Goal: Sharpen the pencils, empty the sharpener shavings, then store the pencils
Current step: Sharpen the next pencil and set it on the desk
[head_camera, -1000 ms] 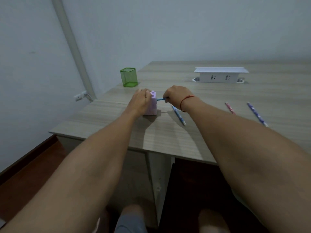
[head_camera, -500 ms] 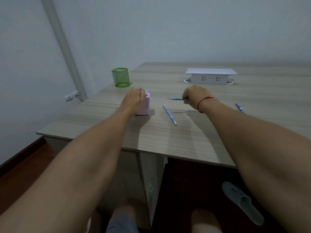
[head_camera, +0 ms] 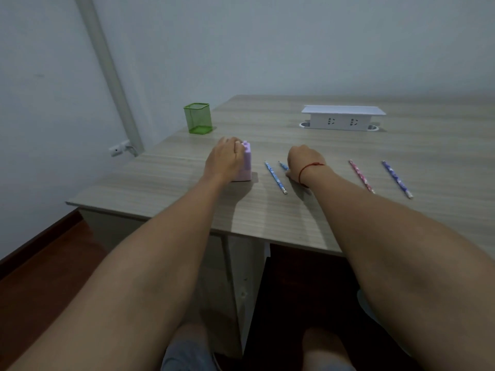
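Note:
My left hand [head_camera: 223, 159] grips a pink box-shaped sharpener [head_camera: 245, 164] standing on the wooden desk [head_camera: 267, 210]. My right hand [head_camera: 302, 163], with a red string at the wrist, holds a blue pencil [head_camera: 283, 165] low over the desk; only its sharpened tip end shows past the fingers. Another blue pencil [head_camera: 276, 177] lies between the sharpener and my right hand. A pink pencil [head_camera: 361, 176] and a purple pencil [head_camera: 397, 179] lie further right. A green mesh pencil cup [head_camera: 198, 118] stands at the desk's back left.
A white socket block [head_camera: 342, 117] sits at the back middle of the desk. The desk's left edge is near the pencil cup, with a wall outlet [head_camera: 119, 148] and a pipe beyond. My knees show below the front edge.
My right hand pulled the blue pencil out of the sharpener, carried it to the right and lowered it to the desk beside the other blue pencil. My left hand stayed on the sharpener.

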Demonstrator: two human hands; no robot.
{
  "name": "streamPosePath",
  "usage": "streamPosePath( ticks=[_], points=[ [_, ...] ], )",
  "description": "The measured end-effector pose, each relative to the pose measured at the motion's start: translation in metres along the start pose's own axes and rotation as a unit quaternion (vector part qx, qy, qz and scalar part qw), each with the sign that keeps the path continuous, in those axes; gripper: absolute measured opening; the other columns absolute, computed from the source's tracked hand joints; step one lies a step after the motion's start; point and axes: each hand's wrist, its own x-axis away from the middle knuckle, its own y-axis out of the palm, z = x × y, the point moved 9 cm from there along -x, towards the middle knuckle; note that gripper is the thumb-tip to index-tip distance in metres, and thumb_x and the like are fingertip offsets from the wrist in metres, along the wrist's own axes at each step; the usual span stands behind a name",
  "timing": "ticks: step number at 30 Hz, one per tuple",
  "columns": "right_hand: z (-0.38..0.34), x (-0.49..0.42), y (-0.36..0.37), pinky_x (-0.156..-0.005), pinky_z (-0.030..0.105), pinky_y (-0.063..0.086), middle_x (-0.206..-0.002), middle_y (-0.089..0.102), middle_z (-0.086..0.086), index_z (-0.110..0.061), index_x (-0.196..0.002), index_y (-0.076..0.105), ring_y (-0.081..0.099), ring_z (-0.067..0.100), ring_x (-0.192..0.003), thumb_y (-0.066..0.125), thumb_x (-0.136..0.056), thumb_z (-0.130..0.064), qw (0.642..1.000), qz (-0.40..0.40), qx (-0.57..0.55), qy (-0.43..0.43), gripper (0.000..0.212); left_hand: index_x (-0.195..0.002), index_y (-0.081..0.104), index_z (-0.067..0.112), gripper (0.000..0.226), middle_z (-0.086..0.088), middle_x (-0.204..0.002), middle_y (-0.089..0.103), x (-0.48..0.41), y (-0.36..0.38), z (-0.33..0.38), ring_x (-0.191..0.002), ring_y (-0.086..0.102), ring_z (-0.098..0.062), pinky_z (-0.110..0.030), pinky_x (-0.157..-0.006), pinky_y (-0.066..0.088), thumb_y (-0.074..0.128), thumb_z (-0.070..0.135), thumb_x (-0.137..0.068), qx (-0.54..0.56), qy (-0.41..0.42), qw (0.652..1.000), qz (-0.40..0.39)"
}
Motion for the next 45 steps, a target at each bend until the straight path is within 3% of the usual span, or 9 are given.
streamPosePath(
  ticks=[6, 10, 15, 19, 24, 30, 34, 38, 45],
  points=[
    [0.01, 0.005, 0.001, -0.083, 0.034, 0.051, -0.117, 0.063, 0.016, -0.005, -0.111, 0.063, 0.063, 0.033, -0.106, 0.06, -0.088, -0.017, 0.999, -0.001, -0.021, 0.031, 0.026, -0.106, 0.063, 0.006, 0.033, -0.019, -0.113, 0.06, 0.002, -0.002, 0.0, -0.105, 0.054, -0.031, -0.037, -0.086, 0.042, 0.034, 0.02, -0.098, 0.012, 0.0, 1.0, 0.017],
    [0.038, 0.017, -0.014, -0.087, 0.035, 0.049, -0.119, 0.063, 0.014, -0.007, -0.114, 0.062, 0.061, 0.032, -0.109, 0.052, -0.093, -0.012, 0.997, 0.039, -0.006, 0.068, 0.024, -0.104, 0.063, 0.006, 0.032, -0.021, -0.112, 0.06, 0.0, -0.001, -0.001, -0.106, 0.054, -0.033, -0.039, -0.087, 0.042, 0.034, 0.019, -0.097, 0.01, 0.007, 1.0, 0.026],
    [0.097, 0.037, -0.01, -0.104, 0.043, 0.038, -0.136, 0.048, 0.016, -0.008, -0.131, 0.051, 0.046, 0.033, -0.126, 0.051, -0.092, -0.019, 0.982, 0.02, 0.026, 0.186, 0.04, -0.105, 0.064, 0.005, 0.032, -0.023, -0.112, 0.06, -0.001, 0.001, -0.001, -0.105, 0.055, -0.035, -0.038, -0.084, 0.042, 0.036, 0.018, -0.097, 0.007, 0.003, 0.999, 0.032],
    [0.121, 0.046, 0.003, -0.104, 0.042, 0.038, -0.138, 0.049, 0.016, -0.008, -0.131, 0.052, 0.045, 0.033, -0.128, 0.051, -0.094, -0.021, 0.968, 0.002, -0.021, 0.252, 0.039, -0.103, 0.064, 0.001, 0.031, -0.025, -0.109, 0.06, 0.001, 0.0, 0.003, -0.104, 0.055, -0.035, -0.037, -0.083, 0.04, 0.037, 0.014, -0.096, 0.022, 0.012, 0.999, 0.035],
    [0.101, 0.039, 0.003, -0.1, 0.043, 0.041, -0.134, 0.052, 0.016, -0.007, -0.128, 0.054, 0.047, 0.033, -0.126, 0.044, -0.1, -0.018, 0.974, 0.031, -0.017, 0.225, 0.032, -0.096, 0.064, -0.003, 0.028, -0.027, -0.102, 0.06, 0.005, -0.003, 0.006, -0.1, 0.054, -0.035, -0.037, -0.082, 0.038, 0.039, 0.011, -0.096, 0.035, 0.032, 0.998, 0.028],
    [0.086, 0.041, 0.003, -0.104, 0.048, 0.037, -0.139, 0.043, 0.016, -0.007, -0.134, 0.047, 0.041, 0.033, -0.129, 0.039, -0.098, -0.009, 0.978, 0.017, -0.012, 0.208, 0.037, -0.102, 0.063, -0.001, 0.031, -0.025, -0.108, 0.061, 0.006, -0.008, 0.0, -0.106, 0.055, -0.032, -0.035, -0.087, 0.04, 0.036, 0.014, -0.098, 0.027, 0.022, 0.999, -0.01],
    [0.048, 0.027, -0.005, -0.101, 0.044, 0.035, -0.125, 0.059, 0.01, -0.017, -0.12, 0.054, 0.053, 0.03, -0.117, 0.04, -0.1, -0.014, 0.994, 0.015, -0.075, 0.075, 0.025, -0.106, 0.064, -0.001, 0.033, -0.025, -0.113, 0.063, 0.003, -0.018, -0.011, -0.108, 0.056, -0.034, -0.036, -0.089, 0.041, 0.036, 0.014, -0.098, 0.01, 0.023, 0.999, -0.023],
    [0.001, 0.023, -0.021, -0.099, 0.039, 0.039, -0.122, 0.064, 0.002, -0.022, -0.115, 0.06, 0.055, 0.025, -0.117, 0.044, -0.1, -0.024, 0.993, 0.017, -0.107, -0.035, 0.021, -0.088, 0.063, -0.002, 0.031, -0.028, -0.1, 0.064, 0.003, -0.022, -0.015, -0.095, 0.058, -0.035, -0.035, -0.076, 0.04, 0.036, 0.012, -0.096, -0.009, 0.029, 0.999, -0.039],
    [-0.044, 0.018, -0.02, -0.098, 0.039, 0.045, -0.122, 0.064, 0.006, -0.02, -0.113, 0.063, 0.055, 0.028, -0.117, 0.048, -0.098, -0.024, 0.988, 0.026, -0.123, -0.09, 0.021, -0.086, 0.062, -0.004, 0.032, -0.029, -0.1, 0.063, 0.009, -0.025, -0.016, -0.094, 0.057, -0.035, -0.033, -0.071, 0.033, 0.035, 0.01, -0.097, 0.012, 0.021, 0.999, -0.031]
  ],
)
